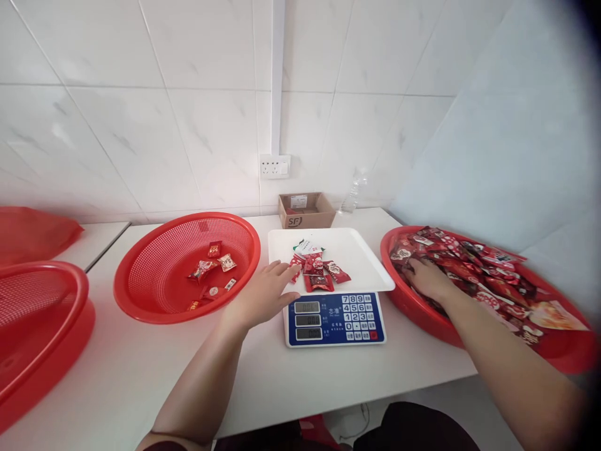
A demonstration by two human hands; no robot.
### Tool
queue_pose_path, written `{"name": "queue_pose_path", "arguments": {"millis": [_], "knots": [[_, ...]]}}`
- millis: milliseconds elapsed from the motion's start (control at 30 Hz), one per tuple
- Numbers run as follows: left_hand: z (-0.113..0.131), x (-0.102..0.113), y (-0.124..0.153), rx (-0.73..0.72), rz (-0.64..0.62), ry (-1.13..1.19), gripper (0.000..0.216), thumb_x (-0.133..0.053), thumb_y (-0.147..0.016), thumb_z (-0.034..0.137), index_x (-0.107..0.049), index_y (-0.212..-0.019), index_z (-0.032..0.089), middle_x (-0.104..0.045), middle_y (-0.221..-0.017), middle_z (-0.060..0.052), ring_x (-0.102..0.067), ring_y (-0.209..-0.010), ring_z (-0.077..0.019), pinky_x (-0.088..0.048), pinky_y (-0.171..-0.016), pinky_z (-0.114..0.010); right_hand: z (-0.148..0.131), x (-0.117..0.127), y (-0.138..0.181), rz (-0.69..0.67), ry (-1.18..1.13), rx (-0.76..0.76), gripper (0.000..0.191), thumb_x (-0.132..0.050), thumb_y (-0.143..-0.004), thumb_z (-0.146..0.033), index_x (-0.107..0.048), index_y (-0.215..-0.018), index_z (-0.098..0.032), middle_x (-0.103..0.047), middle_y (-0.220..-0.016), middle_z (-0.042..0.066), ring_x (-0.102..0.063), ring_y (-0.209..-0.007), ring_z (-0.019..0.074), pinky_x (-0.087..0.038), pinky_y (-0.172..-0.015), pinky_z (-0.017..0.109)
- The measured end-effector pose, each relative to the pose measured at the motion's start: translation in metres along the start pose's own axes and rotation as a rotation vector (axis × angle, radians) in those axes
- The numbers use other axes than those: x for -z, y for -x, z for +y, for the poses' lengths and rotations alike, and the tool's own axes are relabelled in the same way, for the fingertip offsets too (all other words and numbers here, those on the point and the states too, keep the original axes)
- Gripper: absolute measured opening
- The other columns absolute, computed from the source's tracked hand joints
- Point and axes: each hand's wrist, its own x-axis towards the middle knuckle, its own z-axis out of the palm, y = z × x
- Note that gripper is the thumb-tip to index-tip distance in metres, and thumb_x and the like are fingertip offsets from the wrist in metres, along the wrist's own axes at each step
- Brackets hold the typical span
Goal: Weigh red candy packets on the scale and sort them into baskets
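Note:
A digital scale [334, 318] with a white weighing tray [361, 250] stands at the table's middle. Several red candy packets [318, 270] lie on the tray. My left hand [263, 294] rests on the tray's left edge, fingers stretched toward the packets, fingertips touching the nearest one. My right hand [428, 277] lies palm down in the red basin [570, 357] at the right, which is heaped with red wrapped sweets [474, 266]; its fingers are partly buried in them.
A red mesh basket [141, 294] left of the scale holds several candies [211, 269]. More red baskets [42, 326] stack at the far left. A small cardboard box [306, 210], a clear plastic bottle [351, 194] and a wall socket [275, 166] are at the back.

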Motion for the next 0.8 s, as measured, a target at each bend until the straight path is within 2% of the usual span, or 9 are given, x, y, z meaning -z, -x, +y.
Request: {"name": "queue_pose_path", "arguments": {"millis": [133, 200, 367, 600, 700, 800], "knots": [[0.015, -0.012, -0.01, -0.005, 0.133, 0.004, 0.031, -0.043, -0.09, 0.032, -0.054, -0.116, 0.021, -0.059, -0.11, -0.008, -0.051, -0.106, -0.0224, -0.043, -0.089, -0.035, -0.001, -0.004, -0.004, -0.011, 0.005, -0.022, 0.038, -0.028, -0.091, -0.029, -0.052, -0.114, -0.01, -0.05, -0.123, 0.022, -0.049, -0.112, 0.0292, -0.035, -0.09, 0.035], [0.025, -0.017, -0.017, -0.003, 0.165, -0.017, 0.026, -0.044, -0.09, 0.032, -0.058, -0.108, 0.019, -0.06, -0.103, -0.007, -0.053, -0.101, -0.022, -0.044, -0.085, -0.035, 0.0, -0.006, -0.006, -0.006, 0.004, -0.023, 0.038, -0.029, -0.09, -0.028, -0.052, -0.114, -0.01, -0.05, -0.123, 0.023, -0.048, -0.113, 0.03, -0.034, -0.091, 0.036], [0.042, -0.023, -0.035, 0.044, 0.124, -0.119, 0.03, -0.049, -0.087, 0.041, -0.063, -0.1, 0.017, -0.06, -0.1, -0.01, -0.053, -0.099, -0.0249, -0.044, -0.083, -0.037, 0.002, -0.009, -0.009, 0.023, 0.001, 0.003, 0.038, -0.028, -0.089, -0.026, -0.055, -0.111, -0.009, -0.053, -0.119, 0.023, -0.048, -0.113, 0.0298, -0.033, -0.093, 0.036], [0.045, -0.037, -0.046, 0.056, 0.081, -0.218, 0.039, -0.058, -0.076, 0.053, -0.066, -0.09, 0.017, -0.059, -0.098, -0.01, -0.052, -0.1, -0.0294, -0.045, -0.081, -0.041, 0.01, -0.02, -0.015, 0.085, -0.013, 0.024, 0.039, -0.03, -0.088, -0.027, -0.058, -0.11, -0.011, -0.056, -0.112, 0.02, -0.052, -0.106, 0.0294, -0.036, -0.089, 0.039], [0.046, -0.043, -0.044, 0.05, 0.114, -0.238, 0.029, -0.06, -0.078, 0.045, -0.065, -0.088, 0.018, -0.06, -0.099, -0.009, -0.053, -0.099, -0.028, -0.045, -0.08, -0.04, 0.012, -0.024, -0.017, 0.111, -0.03, 0.027, 0.039, -0.031, -0.087, -0.029, -0.058, -0.111, -0.012, -0.057, -0.11, 0.02, -0.053, -0.105, 0.0301, -0.037, -0.088, 0.039], [0.046, -0.037, -0.039, 0.046, 0.183, -0.171, 0.02, -0.055, -0.084, 0.036, -0.063, -0.089, 0.018, -0.062, -0.096, -0.007, -0.055, -0.095, -0.0238, -0.045, -0.081, -0.036, 0.012, -0.022, -0.016, 0.101, -0.023, 0.024, 0.038, -0.031, -0.087, -0.028, -0.058, -0.11, -0.014, -0.058, -0.11, 0.018, -0.054, -0.104, 0.03, -0.038, -0.087, 0.039]]}}
